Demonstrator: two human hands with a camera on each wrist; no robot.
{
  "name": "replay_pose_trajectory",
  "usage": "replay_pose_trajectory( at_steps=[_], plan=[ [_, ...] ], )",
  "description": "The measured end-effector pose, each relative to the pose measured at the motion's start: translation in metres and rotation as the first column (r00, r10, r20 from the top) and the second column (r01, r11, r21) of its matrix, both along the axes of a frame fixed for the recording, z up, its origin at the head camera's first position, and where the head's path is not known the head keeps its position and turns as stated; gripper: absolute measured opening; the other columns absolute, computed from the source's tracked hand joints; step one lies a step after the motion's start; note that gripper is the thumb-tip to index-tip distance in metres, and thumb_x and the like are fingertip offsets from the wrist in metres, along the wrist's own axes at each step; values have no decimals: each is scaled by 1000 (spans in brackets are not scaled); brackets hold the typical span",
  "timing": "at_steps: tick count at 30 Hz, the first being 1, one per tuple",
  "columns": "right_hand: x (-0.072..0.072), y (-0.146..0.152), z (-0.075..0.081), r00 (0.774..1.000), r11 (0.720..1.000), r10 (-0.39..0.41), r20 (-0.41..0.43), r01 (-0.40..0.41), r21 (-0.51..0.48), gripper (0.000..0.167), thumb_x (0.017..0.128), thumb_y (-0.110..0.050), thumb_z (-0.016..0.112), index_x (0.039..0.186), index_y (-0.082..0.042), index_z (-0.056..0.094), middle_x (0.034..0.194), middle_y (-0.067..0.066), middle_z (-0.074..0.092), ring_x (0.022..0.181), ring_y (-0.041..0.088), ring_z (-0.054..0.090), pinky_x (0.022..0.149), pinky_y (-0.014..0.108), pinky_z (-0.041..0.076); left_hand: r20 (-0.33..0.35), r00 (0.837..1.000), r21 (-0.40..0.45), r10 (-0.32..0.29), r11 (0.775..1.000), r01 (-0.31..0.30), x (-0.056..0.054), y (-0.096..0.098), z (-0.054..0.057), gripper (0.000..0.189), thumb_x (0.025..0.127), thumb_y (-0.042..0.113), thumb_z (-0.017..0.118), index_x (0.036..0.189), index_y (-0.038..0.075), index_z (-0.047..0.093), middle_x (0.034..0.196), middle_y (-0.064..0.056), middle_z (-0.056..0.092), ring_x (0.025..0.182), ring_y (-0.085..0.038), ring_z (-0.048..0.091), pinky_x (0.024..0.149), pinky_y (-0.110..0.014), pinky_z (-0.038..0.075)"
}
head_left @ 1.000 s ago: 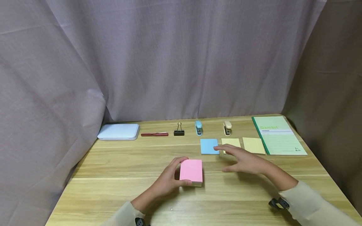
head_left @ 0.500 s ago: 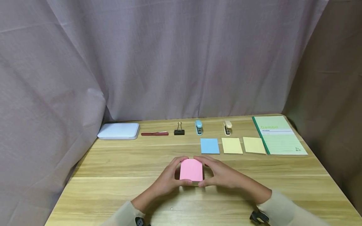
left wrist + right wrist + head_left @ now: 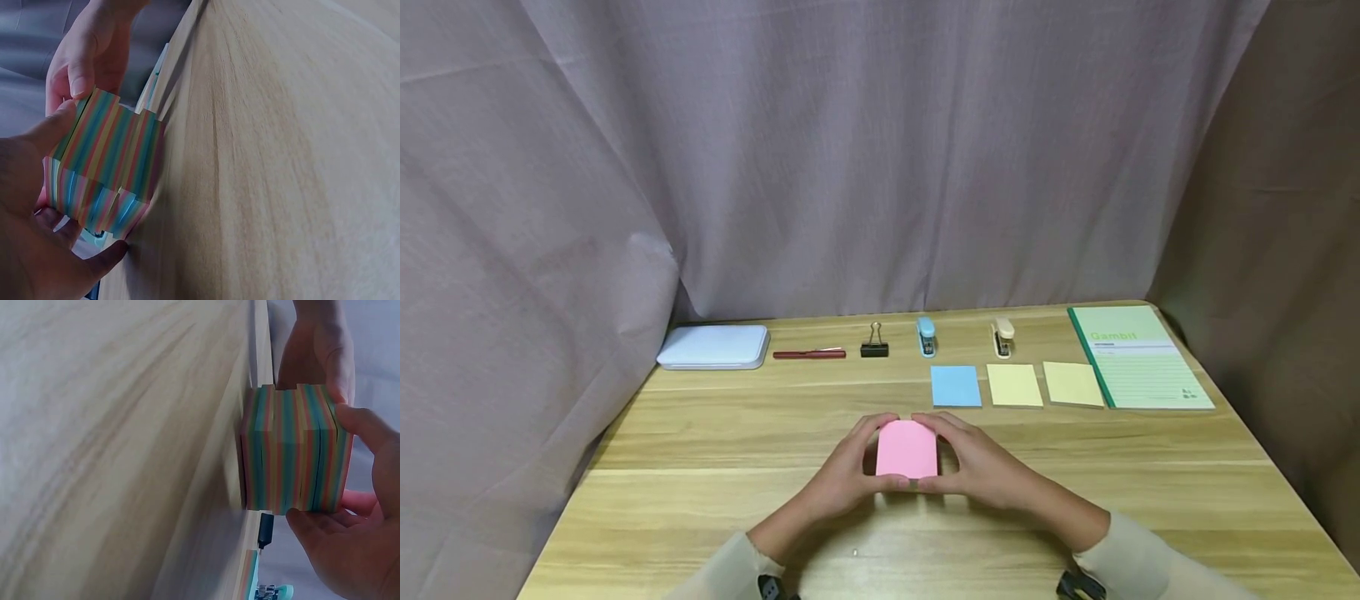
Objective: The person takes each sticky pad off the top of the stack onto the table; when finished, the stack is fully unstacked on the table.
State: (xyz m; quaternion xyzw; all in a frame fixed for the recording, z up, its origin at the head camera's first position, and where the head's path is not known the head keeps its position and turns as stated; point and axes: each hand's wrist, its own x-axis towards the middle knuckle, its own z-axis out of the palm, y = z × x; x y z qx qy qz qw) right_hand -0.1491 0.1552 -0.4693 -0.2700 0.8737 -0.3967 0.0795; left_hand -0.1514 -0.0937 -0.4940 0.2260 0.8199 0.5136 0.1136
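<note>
A thick stack of sticky note pads (image 3: 907, 450) with a pink top stands near the middle of the table. My left hand (image 3: 842, 473) grips its left side, thumb at the near edge and fingers at the far one. From the right, my right hand (image 3: 988, 468) holds it the same way, the two thumbs almost meeting in front. Striped layers of the stack (image 3: 106, 156) show in the left wrist view, some jutting out past others. The right wrist view shows the stack (image 3: 294, 450) low on the table, its layers slightly uneven.
Beyond the hands lie a blue pad (image 3: 956, 387) and two yellow pads (image 3: 1015, 386), beside a green notebook (image 3: 1138, 358). Along the back are a white case (image 3: 713, 347), a red pen (image 3: 809, 354), a black binder clip (image 3: 874, 350), a blue stapler (image 3: 927, 337) and a cream stapler (image 3: 1002, 338).
My right hand has come left and nearer from beside the blue and yellow pads, and now grips the stack's right side. The left hand has kept its hold in place.
</note>
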Motion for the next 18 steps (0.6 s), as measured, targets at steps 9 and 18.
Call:
replay_pose_trajectory(
  at_steps=[9,18],
  plan=[
    [-2,10,3,1000,1000,-5,5,5,-27,84,85,-41,85,153,-9,47,149,6,52,138,29,50,112,56,43,9,1000,-15,10,1000,-10,-1,-1,0,93,81,28,90,157,13,38,155,-5,45,145,-27,41,118,-58,31],
    [-7,43,2,998,995,-60,20,62,-78,80,84,-26,88,151,-11,47,142,3,57,130,24,56,109,53,46,-40,999,-83,4,997,-8,0,-1,2,97,78,31,92,156,9,40,156,-7,45,146,-27,40,120,-54,32]
  ],
)
